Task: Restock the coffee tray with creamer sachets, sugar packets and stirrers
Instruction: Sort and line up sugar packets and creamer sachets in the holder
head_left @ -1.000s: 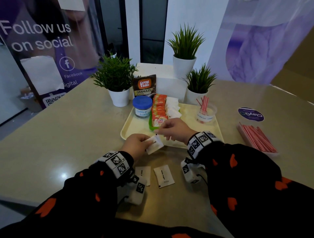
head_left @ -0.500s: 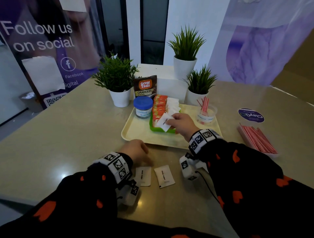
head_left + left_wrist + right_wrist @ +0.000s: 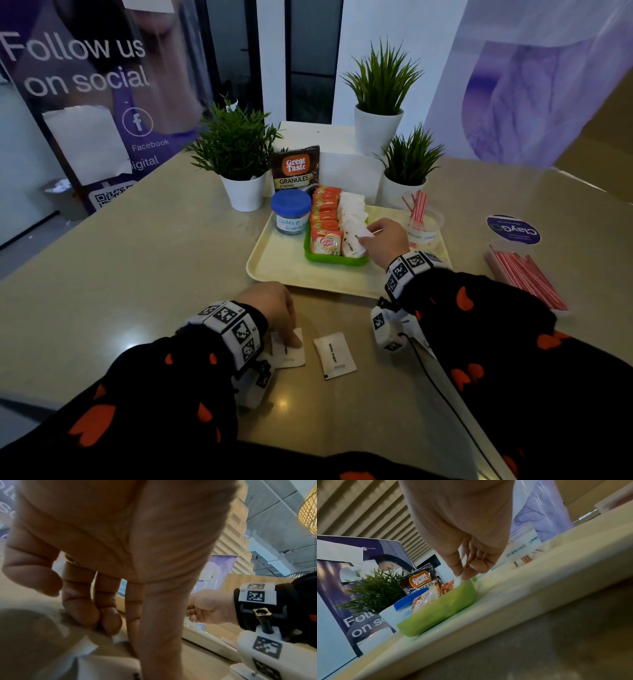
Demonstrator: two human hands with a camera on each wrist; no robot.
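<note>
A cream tray [image 3: 274, 270] carries a green bin [image 3: 335, 258] with a row of orange creamer sachets [image 3: 325, 240] and a row of white sugar packets [image 3: 352, 212]. My right hand [image 3: 368, 236] pinches one sugar packet [image 3: 356, 240] at the near end of the white row, its lower edge in the bin [image 3: 440, 608]. My left hand [image 3: 291, 337] is down on the table in front of the tray, fingers and thumb pinching the far edge of a sugar packet [image 3: 291, 356] that lies flat. A second loose sugar packet [image 3: 334, 354] lies beside it. A clear cup [image 3: 424, 226] on the tray holds a few red stirrers.
A pack of red stirrers [image 3: 524, 277] lies on the table right of the tray. A blue-lidded jar [image 3: 291, 212] stands on the tray's left; a coffee pouch [image 3: 296, 169] and three potted plants [image 3: 236, 154] stand behind. A round sticker [image 3: 512, 229] is at far right.
My right hand took the sugar packet from my left hand and carried it forward to the green bin. My left hand dropped back onto a loose packet on the table.
</note>
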